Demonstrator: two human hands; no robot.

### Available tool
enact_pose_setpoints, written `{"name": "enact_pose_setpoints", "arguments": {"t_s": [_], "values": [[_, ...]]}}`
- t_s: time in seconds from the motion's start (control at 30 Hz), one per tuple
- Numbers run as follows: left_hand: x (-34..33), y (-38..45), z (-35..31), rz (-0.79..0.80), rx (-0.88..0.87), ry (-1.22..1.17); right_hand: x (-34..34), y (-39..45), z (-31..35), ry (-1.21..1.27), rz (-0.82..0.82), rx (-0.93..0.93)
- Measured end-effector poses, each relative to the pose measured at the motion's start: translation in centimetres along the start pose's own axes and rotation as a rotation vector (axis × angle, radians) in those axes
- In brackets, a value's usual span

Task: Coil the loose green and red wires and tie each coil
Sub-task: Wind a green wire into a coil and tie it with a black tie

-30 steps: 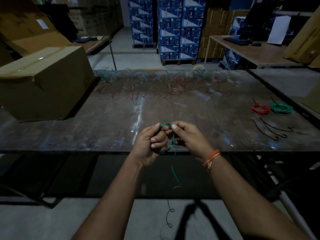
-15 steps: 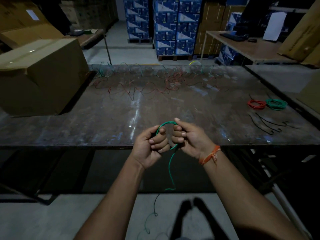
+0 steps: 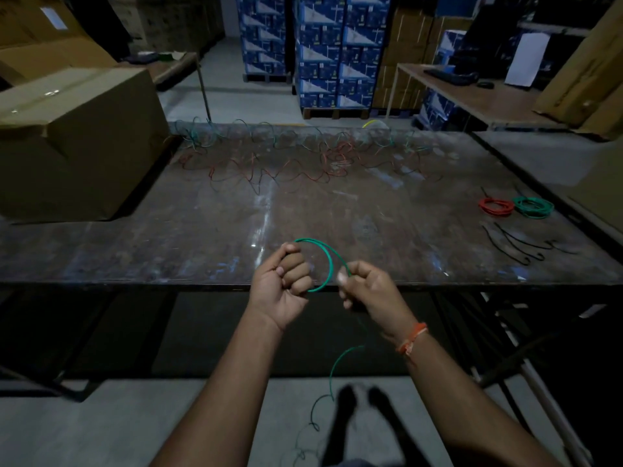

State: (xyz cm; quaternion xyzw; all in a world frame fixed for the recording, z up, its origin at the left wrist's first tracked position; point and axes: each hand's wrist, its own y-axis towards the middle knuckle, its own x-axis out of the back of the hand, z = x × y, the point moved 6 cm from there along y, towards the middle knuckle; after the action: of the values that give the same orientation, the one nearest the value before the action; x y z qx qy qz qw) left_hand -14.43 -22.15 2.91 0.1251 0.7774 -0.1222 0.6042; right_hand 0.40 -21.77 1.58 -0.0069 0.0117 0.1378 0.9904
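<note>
Your left hand [image 3: 283, 281] was curled into a fist at the near edge of the desk [image 3: 202, 237], its grip pressed around the green wire [image 3: 328, 264], which arched out of the top of the fist and curved down in a loop to the right of your knuckles. Your right hand [image 3: 367, 289], just beside the left but not touching it, pinched the same wire between thumb and fingertips where the loop's second strand came across. Below that pinch the wire dropped past your right wrist, with its orange thread band [image 3: 413, 337], and trailed in loose curls down to the concrete floor [image 3: 101, 423].

Along the far side of the desk lay the tangle of loose wires [image 3: 296, 160], green strands mostly toward the back edge and red ones in front of them, uncoiled. On the right side of the desk a finished red coil [image 3: 496, 206] sat touching, or nearly touching, a finished green coil [image 3: 534, 207]; I could not tell from this view how either was tied. Just nearer to you than those coils lay a few black ties [image 3: 515, 244], spread apart on the surface. A large cardboard box [image 3: 74, 143] stood at the desk's left end.
</note>
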Motion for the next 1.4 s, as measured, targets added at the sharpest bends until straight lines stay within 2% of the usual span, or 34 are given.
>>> {"name": "enact_pose_setpoints", "arguments": {"t_s": [0.1, 0.17, 0.3, 0.37, 0.6, 0.73, 0.83, 0.9, 1.03, 1.17, 1.23, 1.3, 1.4], "values": [[0.7, -0.1, -2.2, -0.037, -0.098, -0.066, 1.5, -0.9, -3.3, -0.133, 0.021, -0.061], [1.1, -0.3, -3.3, -0.09, -0.173, -0.045, 2.0, -1.4, -4.2, -0.279, -0.012, -0.026], [2.4, -0.6, -4.6, -0.154, -0.269, -0.017, 1.5, -2.5, -1.7, -0.644, -0.064, 0.246], [3.0, -0.6, -4.8, -0.187, -0.3, 0.041, 0.1, -2.9, 0.5, -0.755, -0.02, 0.405], [3.4, -0.7, -4.0, -0.289, -0.4, 0.605, -5.6, -3.3, 5.8, -0.987, 0.092, 0.782], [2.4, -1.6, -3.0, -0.263, -0.367, 0.927, -7.3, -3.0, 8.1, -0.95, 0.136, 0.834], [1.1, -2.0, -2.2, -0.229, -0.319, 1.072, -7.7, -2.4, 9.8, -0.831, 0.198, 0.77], [0.4, -1.8, -1.8, -0.191, -0.276, 1.088, -7.1, -1.7, 10.7, -0.697, 0.214, 0.687], [-0.1, -1.5, -1.4, -0.143, -0.174, 1.004, -4.5, 0.8, 11.1, -0.553, 0.182, 0.607], [-0.7, -1.2, -0.1, -0.093, -0.119, 0.986, -1.5, 3.0, 9.2, -0.424, 0.103, 0.536], [-1.1, -0.8, 0.7, -0.095, -0.104, 0.898, 0.0, 3.7, 7.7, -0.369, 0.054, 0.482], [-1.6, -0.2, 1.6, -0.094, -0.101, 0.796, 1.3, 4.2, 5.8, -0.282, 0.063, 0.34], [-2.1, 0.9, 3.1, -0.096, -0.113, 0.622, 2.3, 3.8, 2.0, 0.001, 0.182, -0.008]]}}
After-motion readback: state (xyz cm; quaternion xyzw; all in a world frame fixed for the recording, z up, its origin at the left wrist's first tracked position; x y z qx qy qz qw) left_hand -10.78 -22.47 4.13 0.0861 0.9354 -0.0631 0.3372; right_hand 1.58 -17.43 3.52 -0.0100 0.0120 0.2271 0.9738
